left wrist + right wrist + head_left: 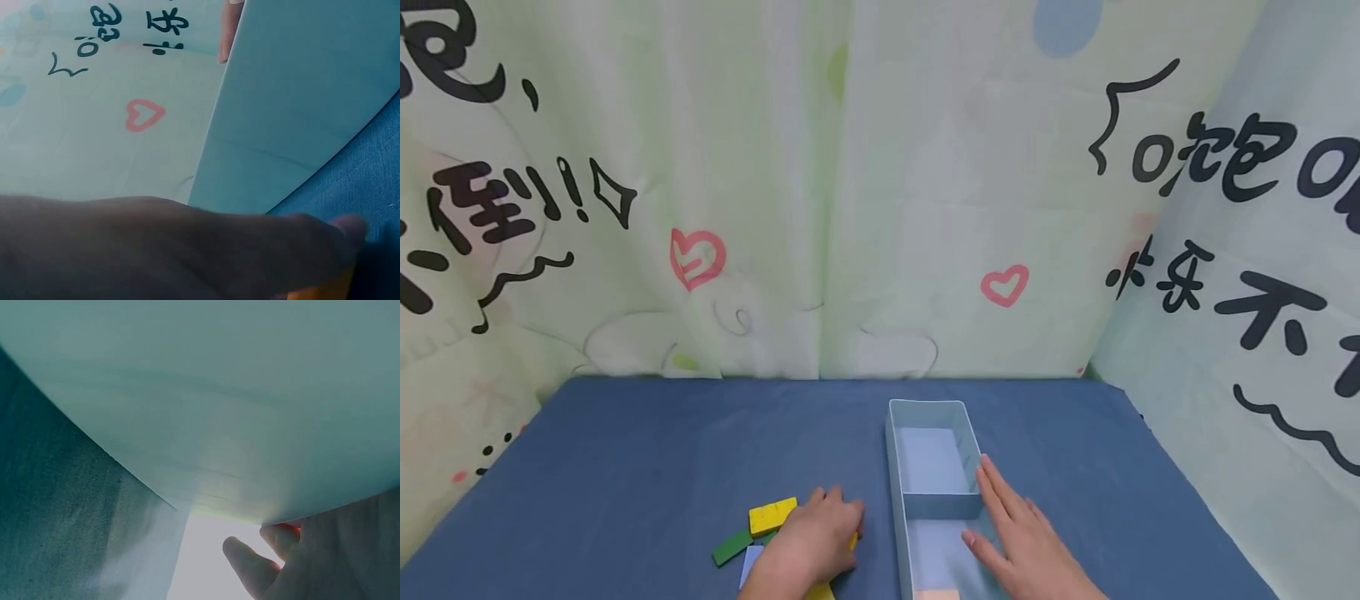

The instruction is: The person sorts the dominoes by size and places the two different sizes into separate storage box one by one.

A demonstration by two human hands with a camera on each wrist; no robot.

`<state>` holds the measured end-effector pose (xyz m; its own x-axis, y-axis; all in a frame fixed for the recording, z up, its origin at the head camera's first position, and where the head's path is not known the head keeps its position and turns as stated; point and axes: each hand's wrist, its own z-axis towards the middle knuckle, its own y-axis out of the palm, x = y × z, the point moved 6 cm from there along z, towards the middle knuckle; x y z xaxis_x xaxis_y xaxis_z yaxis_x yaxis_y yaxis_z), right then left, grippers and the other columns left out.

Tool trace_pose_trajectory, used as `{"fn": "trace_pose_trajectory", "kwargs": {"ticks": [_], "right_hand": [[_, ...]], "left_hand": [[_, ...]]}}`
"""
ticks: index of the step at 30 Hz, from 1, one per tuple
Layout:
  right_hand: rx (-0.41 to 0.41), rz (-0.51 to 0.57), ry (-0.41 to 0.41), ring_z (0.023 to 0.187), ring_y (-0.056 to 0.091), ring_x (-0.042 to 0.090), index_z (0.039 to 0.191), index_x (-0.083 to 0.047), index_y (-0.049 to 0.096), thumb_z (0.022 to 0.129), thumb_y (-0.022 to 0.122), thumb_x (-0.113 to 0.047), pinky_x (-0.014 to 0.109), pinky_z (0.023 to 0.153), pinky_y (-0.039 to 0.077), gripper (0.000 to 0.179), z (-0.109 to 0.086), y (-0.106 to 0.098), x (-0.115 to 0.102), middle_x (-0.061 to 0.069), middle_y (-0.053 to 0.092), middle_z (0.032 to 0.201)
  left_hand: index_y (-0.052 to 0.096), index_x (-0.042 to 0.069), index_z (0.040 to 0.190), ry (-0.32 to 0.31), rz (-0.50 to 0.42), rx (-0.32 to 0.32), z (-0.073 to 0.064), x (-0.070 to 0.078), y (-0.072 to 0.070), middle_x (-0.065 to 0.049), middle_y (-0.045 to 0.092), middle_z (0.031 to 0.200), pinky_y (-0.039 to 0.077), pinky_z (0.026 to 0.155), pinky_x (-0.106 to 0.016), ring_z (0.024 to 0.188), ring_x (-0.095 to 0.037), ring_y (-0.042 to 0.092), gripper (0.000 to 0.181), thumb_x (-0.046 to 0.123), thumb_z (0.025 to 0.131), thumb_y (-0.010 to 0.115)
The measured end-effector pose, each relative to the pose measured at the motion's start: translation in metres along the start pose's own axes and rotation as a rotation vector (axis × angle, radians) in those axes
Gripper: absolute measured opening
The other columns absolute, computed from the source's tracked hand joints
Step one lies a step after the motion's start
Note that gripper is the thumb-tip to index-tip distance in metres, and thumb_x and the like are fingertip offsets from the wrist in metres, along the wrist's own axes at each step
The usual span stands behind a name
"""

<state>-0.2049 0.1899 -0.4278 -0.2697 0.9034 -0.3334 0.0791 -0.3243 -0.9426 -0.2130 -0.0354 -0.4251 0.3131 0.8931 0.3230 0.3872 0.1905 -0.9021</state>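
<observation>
In the head view my left hand [811, 540] is low over a small pile of coloured blocks, left of a pale blue divided box [895, 500]. Its thumb and fingers curl round a yellow-orange block [853, 542], mostly hidden by the hand; the left wrist view shows part of this orange block [322, 290] under a finger. My right hand [1026, 537] lies along the box's right side, fingers straight, touching the rim. The right wrist view shows the box's outer wall [206, 425] close up, with fingertips [247, 562] at its edge.
Beside the left hand lie a yellow block [772, 516], a green block [732, 547] and a light blue block [750, 562]. A pale orange piece [937, 595] is in the box's near compartment. Blue cloth [700, 450] covers the table; printed curtains [880, 208] hang behind.
</observation>
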Motion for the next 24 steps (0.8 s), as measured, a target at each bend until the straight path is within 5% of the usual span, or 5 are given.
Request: {"fn": "trace_pose_trajectory", "kwargs": {"ticks": [13,19,24], "right_hand": [[-0.008,0.005,0.003,0.131,0.032,0.025,0.144,-0.016,0.015,0.086,0.041,-0.059,0.063,0.093,0.027,0.078,0.000,0.005,0.001,-0.002,0.009,0.152],[0.065,-0.014,-0.041,0.131,0.034,0.024,0.144,-0.014,0.016,0.087,0.045,-0.054,0.059,0.092,0.031,0.075,0.001,0.000,0.000,-0.001,0.010,0.152],[0.058,-0.014,-0.037,0.130,0.034,0.024,0.144,-0.014,0.017,0.087,0.045,-0.054,0.059,0.093,0.031,0.075,0.001,-0.001,0.000,-0.001,0.011,0.151]], "left_hand": [[0.057,0.024,0.092,0.002,-0.045,0.112,-0.005,0.005,-0.013,0.005,0.048,0.085,0.043,0.064,-0.040,0.079,-0.016,0.042,0.022,0.037,0.078,0.067],[0.057,0.024,0.093,0.063,-0.020,0.228,-0.011,0.011,-0.025,0.008,0.047,0.082,0.038,0.056,-0.032,0.076,-0.012,0.040,0.023,0.041,0.078,0.065],[0.057,0.024,0.094,0.093,-0.024,0.249,-0.014,0.015,-0.031,0.008,0.044,0.080,0.035,0.053,-0.030,0.073,-0.011,0.039,0.022,0.041,0.079,0.062]]}}
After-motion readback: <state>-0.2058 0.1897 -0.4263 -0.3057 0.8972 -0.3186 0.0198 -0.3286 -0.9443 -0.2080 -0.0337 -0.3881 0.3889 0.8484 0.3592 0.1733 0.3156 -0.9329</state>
